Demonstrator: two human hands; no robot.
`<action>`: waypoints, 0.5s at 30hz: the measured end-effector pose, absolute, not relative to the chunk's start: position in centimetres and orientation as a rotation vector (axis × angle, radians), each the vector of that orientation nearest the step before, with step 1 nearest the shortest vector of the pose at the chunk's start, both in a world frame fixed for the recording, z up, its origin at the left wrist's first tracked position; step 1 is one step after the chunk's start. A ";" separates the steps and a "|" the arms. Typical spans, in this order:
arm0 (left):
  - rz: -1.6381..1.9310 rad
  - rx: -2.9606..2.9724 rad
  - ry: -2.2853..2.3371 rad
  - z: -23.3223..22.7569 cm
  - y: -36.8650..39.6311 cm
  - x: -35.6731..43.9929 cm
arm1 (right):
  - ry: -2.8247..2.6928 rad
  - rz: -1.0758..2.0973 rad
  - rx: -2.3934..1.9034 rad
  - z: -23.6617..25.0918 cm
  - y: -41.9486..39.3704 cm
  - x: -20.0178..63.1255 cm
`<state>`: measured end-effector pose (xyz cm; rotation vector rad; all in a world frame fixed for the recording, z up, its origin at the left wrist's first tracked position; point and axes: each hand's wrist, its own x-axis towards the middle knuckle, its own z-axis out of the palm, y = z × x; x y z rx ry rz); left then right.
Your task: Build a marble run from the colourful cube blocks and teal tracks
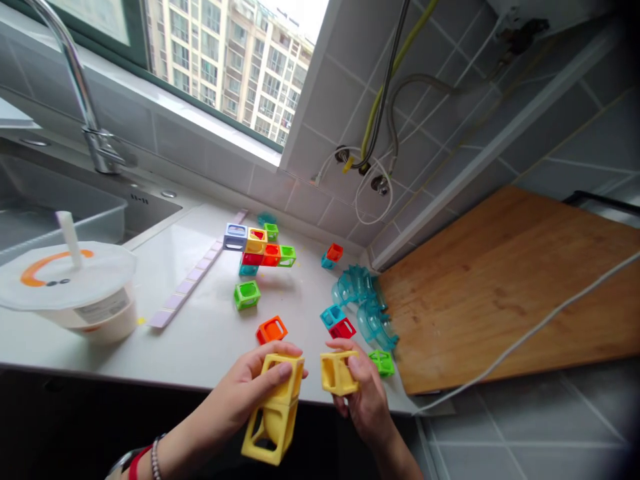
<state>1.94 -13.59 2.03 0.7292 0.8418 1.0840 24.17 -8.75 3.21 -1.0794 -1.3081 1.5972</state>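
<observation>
My left hand [267, 377] grips two joined yellow cube blocks [273, 420], one below the other, tilted over the counter's front edge. In my right hand [369, 400] is a single yellow cube block [334, 373], held between thumb and fingers, apart from the other pair. Just beyond my hands lie an orange block [273, 329] and a joined blue-and-red pair [338, 322]. A green block [247, 295] sits farther back, near a built-up structure of coloured cubes [263, 252]. Another green block [382, 363] is to the right of my right hand.
Clear blue curved track pieces [357, 287] lie beside a wooden board [500, 293] at right. A lidded cup with a straw [75, 287] and a pale strip [187, 283] are at left, near the sink [150, 213]. A white cable [530, 327] crosses the board.
</observation>
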 end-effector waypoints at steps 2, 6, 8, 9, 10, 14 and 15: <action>1.137 0.665 0.879 1.6 -14.1 0.5 | -1.169 1.538 -1.102 3.5 -7.9 25.0; 1.276 0.632 1.088 0.8 -14.2 -2.8 | -1.193 1.398 -1.180 4.7 -5.0 26.9; 1.347 0.607 1.181 0.3 -13.4 -4.2 | -1.303 1.317 -1.243 5.3 -2.4 27.8; 1.357 0.590 1.207 0.1 -12.9 -4.8 | -1.356 1.257 -1.271 5.6 -0.8 28.2; 1.352 0.573 1.217 -0.2 -12.4 -5.2 | -1.405 1.188 -1.305 5.8 1.1 28.5; 1.364 0.585 1.173 -1.0 -10.8 -5.8 | -1.500 0.918 -1.473 6.0 10.2 28.8; 1.379 0.595 1.162 -1.1 -10.7 -5.7 | -1.516 0.874 -1.530 5.9 12.6 28.6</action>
